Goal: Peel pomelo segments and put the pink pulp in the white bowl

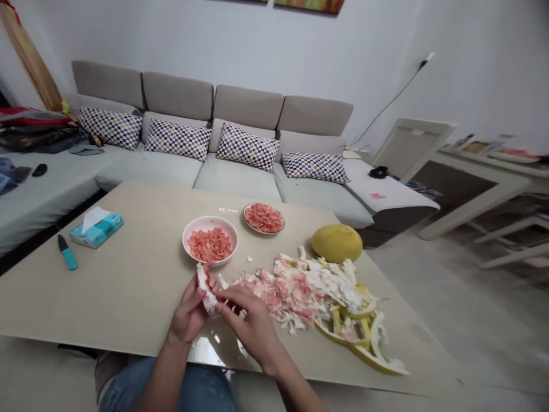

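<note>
A pomelo segment (206,289) with white membrane and a strip of red flesh is held upright over the near edge of the table. My left hand (189,312) is wrapped round it from the left. At its right side, the fingers of my right hand (249,320) pinch the segment's lower edge. Just beyond my hands stands a white bowl (186,240) part filled with pink pomelo pulp (210,244). To the right of my hands lies a heap of peeled membrane (283,289), mixed with white pith and yellow rind (364,349).
A plate heaped with pink pulp (263,217) stands farther back. A whole pomelo (337,242) sits behind the peel heap. On the table's left are a tissue pack (98,229) and a knife with a turquoise handle (67,254). A sofa (235,177) runs behind the table.
</note>
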Available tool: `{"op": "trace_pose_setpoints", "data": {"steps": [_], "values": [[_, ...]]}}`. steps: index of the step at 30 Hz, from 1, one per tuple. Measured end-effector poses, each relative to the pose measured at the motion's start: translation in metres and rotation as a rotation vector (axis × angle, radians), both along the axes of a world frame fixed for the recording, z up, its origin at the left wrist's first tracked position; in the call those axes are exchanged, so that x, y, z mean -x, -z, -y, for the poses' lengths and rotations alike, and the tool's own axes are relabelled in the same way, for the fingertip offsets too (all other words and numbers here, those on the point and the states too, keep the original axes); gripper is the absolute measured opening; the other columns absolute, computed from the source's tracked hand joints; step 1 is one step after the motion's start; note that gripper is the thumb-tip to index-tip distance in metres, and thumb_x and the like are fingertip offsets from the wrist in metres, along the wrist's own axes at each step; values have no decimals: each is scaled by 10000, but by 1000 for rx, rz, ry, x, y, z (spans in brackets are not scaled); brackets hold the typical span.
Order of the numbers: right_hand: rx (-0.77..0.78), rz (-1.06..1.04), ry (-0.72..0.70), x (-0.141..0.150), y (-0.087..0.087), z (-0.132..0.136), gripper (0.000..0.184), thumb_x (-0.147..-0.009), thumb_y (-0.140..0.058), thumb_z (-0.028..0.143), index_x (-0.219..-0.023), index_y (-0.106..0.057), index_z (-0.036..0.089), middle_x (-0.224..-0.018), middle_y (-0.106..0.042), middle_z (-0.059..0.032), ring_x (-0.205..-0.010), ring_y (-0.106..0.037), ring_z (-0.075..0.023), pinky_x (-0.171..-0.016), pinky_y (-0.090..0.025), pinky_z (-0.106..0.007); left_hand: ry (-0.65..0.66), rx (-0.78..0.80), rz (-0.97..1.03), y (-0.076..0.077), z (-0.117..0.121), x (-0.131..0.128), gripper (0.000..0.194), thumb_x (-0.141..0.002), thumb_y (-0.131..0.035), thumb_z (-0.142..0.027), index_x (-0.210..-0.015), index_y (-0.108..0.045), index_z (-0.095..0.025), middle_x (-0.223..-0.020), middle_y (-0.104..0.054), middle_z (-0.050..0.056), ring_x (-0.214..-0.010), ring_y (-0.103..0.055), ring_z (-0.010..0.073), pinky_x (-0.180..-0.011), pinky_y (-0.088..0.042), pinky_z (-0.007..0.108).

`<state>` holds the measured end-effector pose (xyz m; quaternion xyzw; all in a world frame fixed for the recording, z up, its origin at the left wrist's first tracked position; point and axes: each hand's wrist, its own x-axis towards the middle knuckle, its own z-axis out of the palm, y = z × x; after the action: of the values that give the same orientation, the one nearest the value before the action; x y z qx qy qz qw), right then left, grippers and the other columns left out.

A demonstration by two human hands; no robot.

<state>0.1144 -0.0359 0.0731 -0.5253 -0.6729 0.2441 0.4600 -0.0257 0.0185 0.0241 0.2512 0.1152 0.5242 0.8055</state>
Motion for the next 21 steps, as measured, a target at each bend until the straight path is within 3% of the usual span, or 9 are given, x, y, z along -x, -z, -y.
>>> {"op": "trace_pose_setpoints", "data": {"steps": [6,11,16,21], "values": [[39,64,-36,4,-10,0,167,-824,-622,124,-836,-761,215,-774,-725,-28,-699,-645,-157,-619,-496,-246,23,-168,-141,0,3,7,644,-758,-766,-370,-1345,-546,-221,-918,-450,36,-805,-442,153,-725,-428,245],[-8,197,33,5,-8,-2,179,-741,-580,55,-677,-686,184,-628,-645,4,-586,-570,-130,-558,-431,-221,50,-197,-155,0,5,7,608,-774,-756,-324,-1340,-552,-237,-922,-452,34,-815,-443,150,-738,-420,241],[60,41,103,7,-3,-7,118,-747,-612,115,-688,-700,166,-608,-650,2,-537,-565,-114,-510,-418,-194,26,-115,1,4,3,0,551,-771,-754,-304,-1294,-598,-224,-877,-427,20,-812,-437,144,-759,-420,239],[113,-64,129,5,1,-12,95,-730,-624,152,-668,-695,148,-597,-639,-4,-515,-543,-106,-496,-410,-188,23,-80,29,7,1,-4,543,-758,-767,-282,-1271,-612,-198,-845,-431,10,-788,-459,134,-732,-427,233]]}}
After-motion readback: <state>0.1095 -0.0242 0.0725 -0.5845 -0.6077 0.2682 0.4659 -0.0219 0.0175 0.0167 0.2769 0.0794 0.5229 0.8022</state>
